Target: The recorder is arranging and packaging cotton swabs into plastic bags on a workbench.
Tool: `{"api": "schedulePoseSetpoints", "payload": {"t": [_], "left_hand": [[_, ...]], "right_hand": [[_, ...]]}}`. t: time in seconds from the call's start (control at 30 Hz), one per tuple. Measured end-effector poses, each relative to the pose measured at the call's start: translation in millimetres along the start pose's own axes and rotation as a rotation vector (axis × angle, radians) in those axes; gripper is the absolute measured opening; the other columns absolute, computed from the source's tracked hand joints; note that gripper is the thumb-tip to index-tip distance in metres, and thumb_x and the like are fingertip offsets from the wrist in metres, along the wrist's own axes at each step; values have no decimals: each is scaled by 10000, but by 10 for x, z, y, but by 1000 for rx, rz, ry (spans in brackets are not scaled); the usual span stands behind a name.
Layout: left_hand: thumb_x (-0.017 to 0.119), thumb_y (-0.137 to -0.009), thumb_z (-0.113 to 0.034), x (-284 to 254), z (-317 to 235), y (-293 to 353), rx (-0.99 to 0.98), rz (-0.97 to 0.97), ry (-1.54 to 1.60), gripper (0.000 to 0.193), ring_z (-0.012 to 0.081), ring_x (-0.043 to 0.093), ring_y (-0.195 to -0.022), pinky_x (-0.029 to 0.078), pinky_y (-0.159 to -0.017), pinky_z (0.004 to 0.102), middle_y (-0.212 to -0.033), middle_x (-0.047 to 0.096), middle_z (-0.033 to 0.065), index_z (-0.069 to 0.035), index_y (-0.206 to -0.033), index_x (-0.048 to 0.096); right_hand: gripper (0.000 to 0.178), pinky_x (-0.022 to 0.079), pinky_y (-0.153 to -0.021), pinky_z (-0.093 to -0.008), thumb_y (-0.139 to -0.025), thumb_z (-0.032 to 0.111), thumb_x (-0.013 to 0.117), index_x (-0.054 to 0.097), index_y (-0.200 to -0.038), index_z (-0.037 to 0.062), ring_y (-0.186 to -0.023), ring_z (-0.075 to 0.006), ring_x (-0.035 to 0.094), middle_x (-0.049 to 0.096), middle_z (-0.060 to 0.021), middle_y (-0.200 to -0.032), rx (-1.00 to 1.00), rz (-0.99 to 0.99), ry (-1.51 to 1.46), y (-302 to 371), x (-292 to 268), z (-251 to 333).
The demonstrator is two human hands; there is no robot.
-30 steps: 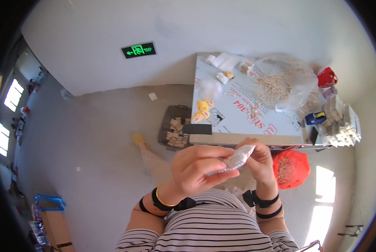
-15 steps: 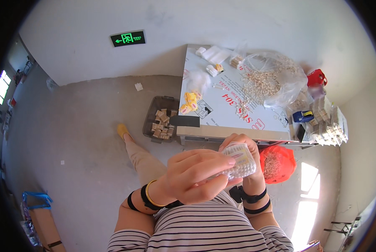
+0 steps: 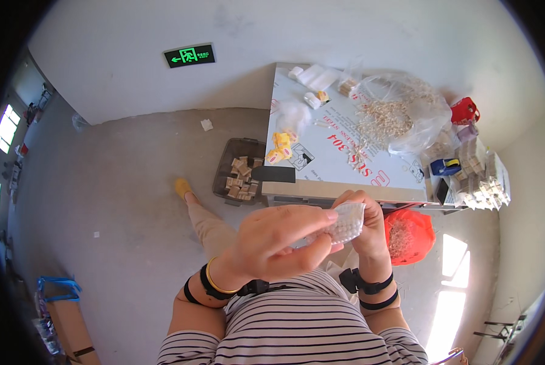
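In front of my chest, a small clear bag of cotton swabs (image 3: 349, 222) is held between both hands, its rows of white tips facing up. My left hand (image 3: 278, 242) grips its near left end, index finger along the top edge and the other fingers curled below. My right hand (image 3: 368, 226) closes round its far right side, the fingers partly hidden behind the bag. Beyond them on the metal-topped table (image 3: 321, 143) lie a heap of loose cotton swabs (image 3: 385, 118) in a large clear plastic bag (image 3: 427, 115) and several yellow labels (image 3: 281, 146).
A grey bin (image 3: 220, 176) with small packs stands left of the table. A red bag (image 3: 415, 231) of swabs is below its right front edge. Stacked swab packs (image 3: 488, 182), a blue tape dispenser (image 3: 446, 166) and a phone (image 3: 443, 190) sit at the right.
The swab bag has turned in my hands: its printed label faced up before, and now rows of tips show. My left fingers have shifted along its edge.
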State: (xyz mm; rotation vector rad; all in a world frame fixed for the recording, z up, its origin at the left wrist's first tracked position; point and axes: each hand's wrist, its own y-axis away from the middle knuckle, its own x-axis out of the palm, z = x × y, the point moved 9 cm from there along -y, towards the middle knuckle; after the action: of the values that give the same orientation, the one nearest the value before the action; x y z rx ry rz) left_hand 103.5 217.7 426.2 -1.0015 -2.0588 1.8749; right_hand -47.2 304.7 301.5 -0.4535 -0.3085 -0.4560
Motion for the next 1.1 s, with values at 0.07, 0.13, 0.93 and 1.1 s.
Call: {"api": "schedulePoseSetpoints", "payload": {"t": [0.07,0.13,0.93,1.1], "left_hand": [[888,-704,-114,7,47,10,-31,49,0,352,197,717,-836,610,-662,283,-1145,623,103,-117,-953,641],[912,-701,-100,37,84,15,-62,99,-6,422,214,730,-853,630,-676,284,-1171,577,117,-115,-999,614],[931,-688,-154,48,51,-99,-69,104,-63,382,176,705,-847,619,-693,249,-1157,562,115,-118,-950,655],[930,-692,-161,39,122,-99,-93,88,-29,371,165,696,-811,603,-702,258,-1179,569,132,-106,-941,661]], "right_hand": [[192,498,-859,-302,-919,98,723,638,-1075,22,-971,-157,630,667,-88,-1070,-10,-18,4,11,-32,20],[188,501,-853,-298,-924,93,715,635,-1074,14,-960,-152,634,668,-84,-1064,-11,-20,0,11,-33,38],[215,495,-870,-295,-929,102,707,612,-1095,3,-975,-154,631,654,-84,-1063,40,-35,-139,34,-73,-13],[227,517,-847,-303,-935,102,701,611,-1112,-7,-937,-158,644,666,-86,-1058,28,-45,-132,8,-50,4]]}}
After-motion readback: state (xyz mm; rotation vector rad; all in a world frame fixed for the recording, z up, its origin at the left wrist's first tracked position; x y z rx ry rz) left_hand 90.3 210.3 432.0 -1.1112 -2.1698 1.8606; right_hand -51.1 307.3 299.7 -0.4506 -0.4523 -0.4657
